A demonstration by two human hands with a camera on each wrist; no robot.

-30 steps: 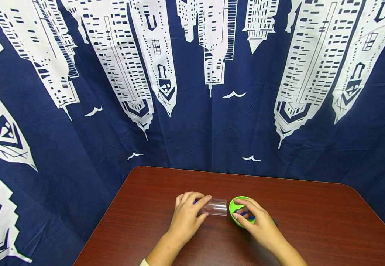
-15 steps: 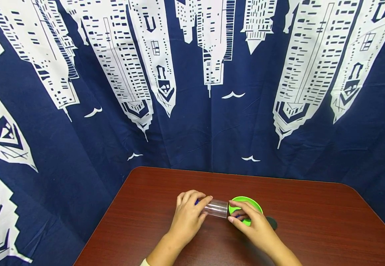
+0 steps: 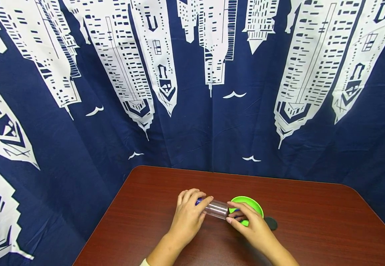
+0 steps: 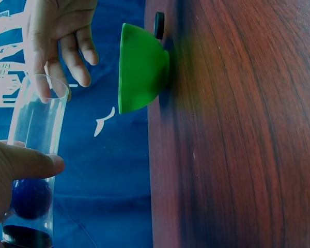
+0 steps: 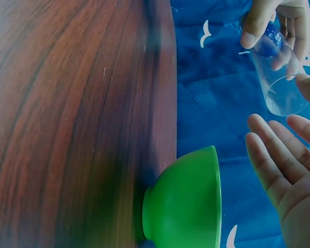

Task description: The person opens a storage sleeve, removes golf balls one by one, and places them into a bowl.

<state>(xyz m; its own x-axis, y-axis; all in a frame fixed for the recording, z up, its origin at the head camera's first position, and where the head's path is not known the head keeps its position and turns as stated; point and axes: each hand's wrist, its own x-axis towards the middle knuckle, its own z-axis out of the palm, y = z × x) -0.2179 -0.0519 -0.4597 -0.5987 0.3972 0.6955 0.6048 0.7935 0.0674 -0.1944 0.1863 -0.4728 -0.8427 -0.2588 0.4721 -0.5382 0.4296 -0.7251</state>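
My left hand (image 3: pixel 189 216) grips a clear plastic tube (image 3: pixel 217 209) near its black-capped end, fingers and thumb wrapped round it. A dark blue ball (image 4: pixel 32 199) lies inside the tube by that cap. In the wrist views the tube is held above the table, tilted, its uncapped mouth toward my right hand (image 3: pixel 253 227). That hand's thumb and forefinger stand at the rim of the mouth, and its other fingers (image 5: pixel 274 160) are extended over a green bowl (image 5: pixel 183 201) with nothing in the palm. Something blue (image 3: pixel 237 210) shows in the bowl, partly behind my fingers.
A small round black lid (image 3: pixel 271 223) lies on the brown table (image 3: pixel 315 221), just right of the bowl. Behind the table hangs a navy cloth (image 3: pixel 192 136) printed with white buildings and birds.
My right hand has moved left from over the bowl to the tube's mouth, uncovering more of the bowl and the black lid. The tube's mouth end has swung slightly toward me.
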